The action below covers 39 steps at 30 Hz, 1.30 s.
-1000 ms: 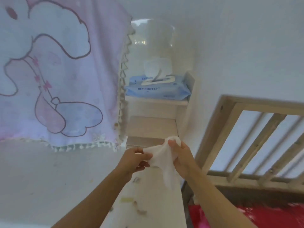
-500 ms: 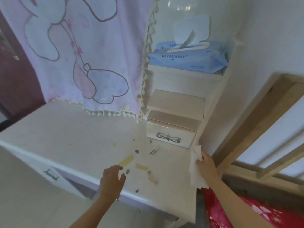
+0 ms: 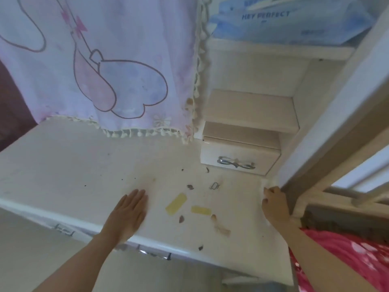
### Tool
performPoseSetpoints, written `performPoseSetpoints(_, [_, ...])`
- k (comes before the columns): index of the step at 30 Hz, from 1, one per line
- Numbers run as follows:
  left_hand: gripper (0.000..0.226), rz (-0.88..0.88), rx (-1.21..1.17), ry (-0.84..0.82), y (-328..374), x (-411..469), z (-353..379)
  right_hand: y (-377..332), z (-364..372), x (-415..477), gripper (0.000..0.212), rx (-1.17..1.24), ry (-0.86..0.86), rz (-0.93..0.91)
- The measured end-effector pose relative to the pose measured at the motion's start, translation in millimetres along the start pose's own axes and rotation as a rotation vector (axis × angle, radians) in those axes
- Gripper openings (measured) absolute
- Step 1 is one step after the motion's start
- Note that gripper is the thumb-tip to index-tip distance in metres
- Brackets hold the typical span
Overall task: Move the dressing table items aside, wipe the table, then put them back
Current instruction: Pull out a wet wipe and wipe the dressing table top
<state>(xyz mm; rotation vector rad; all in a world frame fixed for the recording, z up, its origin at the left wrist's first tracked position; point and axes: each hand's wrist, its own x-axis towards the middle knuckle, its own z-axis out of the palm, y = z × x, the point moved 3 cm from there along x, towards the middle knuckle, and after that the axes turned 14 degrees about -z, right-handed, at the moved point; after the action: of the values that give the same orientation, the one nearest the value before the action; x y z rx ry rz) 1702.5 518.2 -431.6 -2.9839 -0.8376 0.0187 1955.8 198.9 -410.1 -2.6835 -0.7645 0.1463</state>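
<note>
Cream dressing table point(image 3: 69, 165) took up most of the view, its top dirty with dark crumbs and two yellow strips point(image 3: 176, 204) near the front edge. Your left hand point(image 3: 128, 216) lay flat on it left of the strips, fingers straight and together, holding nothing. Your right hand point(image 3: 274, 205) pressed a white wipe point(image 3: 271, 183) onto the table's right edge, fingers curled over it. Behind the strips sat a small drawer point(image 3: 240, 158); above it, a blue wipes pack point(image 3: 294, 22). A pink curtain point(image 3: 105, 60) hung over the table's back.

two hands point(image 3: 126, 216) point(image 3: 274, 206), two yellow strips point(image 3: 176, 204) point(image 3: 201, 210), one small drawer point(image 3: 240, 160), one wipes pack point(image 3: 290, 22).
</note>
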Motion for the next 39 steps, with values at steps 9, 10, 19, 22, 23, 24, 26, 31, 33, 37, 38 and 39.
performPoseSetpoints(9, [0.069,0.043,-0.189,0.115,-7,5,9,-53,36,-48,0.036,-0.015,0.106,-0.112])
performPoseSetpoints(10, [0.070,0.044,-0.196,0.113,-7,5,9,-70,40,-61,0.031,-0.020,0.110,-0.185])
performPoseSetpoints(19, [0.071,0.053,-0.195,0.125,-7,5,13,-137,65,-128,0.027,0.230,0.102,-0.429])
performPoseSetpoints(22, [0.069,0.053,-0.206,0.127,-8,5,15,-109,17,-54,0.039,0.147,0.304,-0.229])
performPoseSetpoints(23, [0.069,0.055,-0.204,0.128,-8,5,16,-95,4,-28,0.042,0.094,0.316,-0.165])
performPoseSetpoints(24, [0.069,0.059,-0.199,0.133,-8,6,16,-79,-2,-4,0.043,0.062,0.303,-0.075])
performPoseSetpoints(26, [0.068,0.063,-0.191,0.131,-8,6,15,-45,-1,31,0.042,0.042,0.292,0.066])
performPoseSetpoints(31, [0.068,0.063,-0.183,0.113,-9,7,13,-49,23,54,0.042,-0.019,0.253,0.017])
performPoseSetpoints(33, [0.067,0.063,-0.179,0.111,-9,7,13,-75,36,53,0.044,-0.018,0.191,-0.163])
performPoseSetpoints(37, [0.068,0.059,-0.177,0.128,-8,6,11,-135,58,-8,0.027,0.028,0.063,-0.554])
performPoseSetpoints(38, [0.069,0.054,-0.186,0.143,-7,6,10,-144,65,-29,0.024,0.019,0.044,-0.634])
performPoseSetpoints(39, [0.069,0.048,-0.193,0.151,-7,5,10,-151,72,-50,0.026,0.038,0.011,-0.683])
